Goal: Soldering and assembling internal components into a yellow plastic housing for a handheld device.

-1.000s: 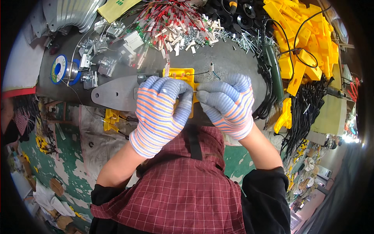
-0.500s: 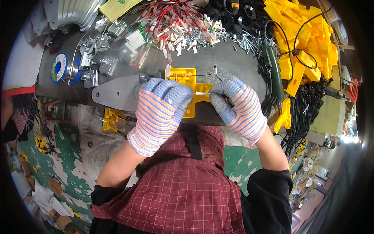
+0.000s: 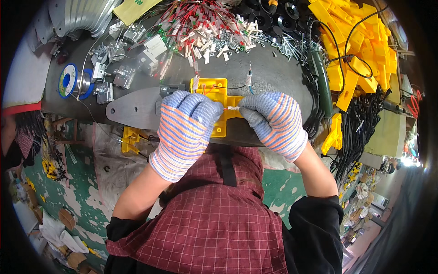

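My gloved left hand is closed in a pinch on a thin reddish wire over a yellow plastic housing. My gloved right hand pinches a small white sleeve, which spans the narrow gap between my fingertips, in line with the wire. The housing lies open side up, with thin red and black wires inside. Another white sleeve stands on a wire beyond my right hand, and a third white piece sits at the housing's upper left corner. A flat grey metal blade extends left from the housing.
A solder wire spool and several metal brackets lie left. Behind are red-wired parts, white sleeves, nuts and screws. Yellow housings pile up at right, beside a green tool and black cables.
My right hand has moved slightly left, closer to my left hand, and less of the white sleeve shows between them. The other sleeve beyond my right hand has shifted a little left.
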The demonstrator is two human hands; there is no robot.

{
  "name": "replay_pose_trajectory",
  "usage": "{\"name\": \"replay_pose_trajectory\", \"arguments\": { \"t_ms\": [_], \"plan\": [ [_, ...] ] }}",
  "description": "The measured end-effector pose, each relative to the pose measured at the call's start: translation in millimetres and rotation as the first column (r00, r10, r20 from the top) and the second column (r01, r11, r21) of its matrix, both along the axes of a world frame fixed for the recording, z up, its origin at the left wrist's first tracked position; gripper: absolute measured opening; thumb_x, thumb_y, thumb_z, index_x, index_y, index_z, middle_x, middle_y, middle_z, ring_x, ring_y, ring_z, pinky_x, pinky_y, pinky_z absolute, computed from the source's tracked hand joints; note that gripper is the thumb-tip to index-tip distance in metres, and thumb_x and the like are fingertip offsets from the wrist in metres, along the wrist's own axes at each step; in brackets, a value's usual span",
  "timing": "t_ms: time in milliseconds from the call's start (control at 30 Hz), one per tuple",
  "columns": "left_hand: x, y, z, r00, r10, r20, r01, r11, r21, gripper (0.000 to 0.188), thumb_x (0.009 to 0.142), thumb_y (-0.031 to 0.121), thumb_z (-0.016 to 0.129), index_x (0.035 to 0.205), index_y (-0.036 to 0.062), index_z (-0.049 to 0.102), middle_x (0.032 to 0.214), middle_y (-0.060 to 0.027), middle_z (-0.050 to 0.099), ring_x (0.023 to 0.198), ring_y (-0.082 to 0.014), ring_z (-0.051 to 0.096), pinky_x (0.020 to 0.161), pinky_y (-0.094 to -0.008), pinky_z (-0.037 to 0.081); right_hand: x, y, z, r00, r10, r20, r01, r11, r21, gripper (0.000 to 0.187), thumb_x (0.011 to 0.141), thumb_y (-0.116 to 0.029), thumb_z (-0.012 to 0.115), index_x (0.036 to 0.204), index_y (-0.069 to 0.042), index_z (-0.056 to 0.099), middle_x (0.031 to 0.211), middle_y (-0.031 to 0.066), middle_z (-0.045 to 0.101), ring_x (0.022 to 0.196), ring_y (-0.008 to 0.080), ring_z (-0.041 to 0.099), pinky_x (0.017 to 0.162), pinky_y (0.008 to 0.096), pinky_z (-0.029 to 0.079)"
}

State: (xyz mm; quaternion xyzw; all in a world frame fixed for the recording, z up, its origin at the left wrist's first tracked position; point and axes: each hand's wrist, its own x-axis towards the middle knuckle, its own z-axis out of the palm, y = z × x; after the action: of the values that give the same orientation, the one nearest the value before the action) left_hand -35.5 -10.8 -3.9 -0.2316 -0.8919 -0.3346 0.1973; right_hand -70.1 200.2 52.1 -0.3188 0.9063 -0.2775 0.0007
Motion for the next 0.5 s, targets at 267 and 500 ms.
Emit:
{"name": "replay_pose_trajectory", "arguments": {
  "t_ms": [267,500],
  "plan": [
    [-2.5,13.1,11.8,0.996,0.091,0.02,-0.091,0.996,0.0,0.016,0.074,0.025,0.074,0.087,0.0171,0.069,0.082,-0.0023,0.064,0.081,-0.0258,0.057,0.074,-0.0424,0.042,-0.2,1.9,-1.7,1.0,0.016,-0.019,-0.017,0.998,-0.059,0.012,0.082,-0.019,0.07,0.089,-0.01,0.068,0.071,0.0132,0.065,0.065,0.0353,0.063,0.059,0.043,0.05],
    [-1.4,5.7,20.9,0.993,0.011,0.121,-0.018,0.998,0.058,0.011,0.075,0.015,0.074,0.085,0.0114,0.07,0.084,-0.0052,0.067,0.085,-0.0269,0.06,0.08,-0.0411,0.043,4.2,5.7,-1.3,0.999,0.012,-0.04,-0.013,1.0,-0.015,0.012,0.08,-0.02,0.071,0.087,-0.01,0.067,0.07,0.012,0.062,0.066,0.0344,0.061,0.061,0.0436,0.049]
  ]
}}
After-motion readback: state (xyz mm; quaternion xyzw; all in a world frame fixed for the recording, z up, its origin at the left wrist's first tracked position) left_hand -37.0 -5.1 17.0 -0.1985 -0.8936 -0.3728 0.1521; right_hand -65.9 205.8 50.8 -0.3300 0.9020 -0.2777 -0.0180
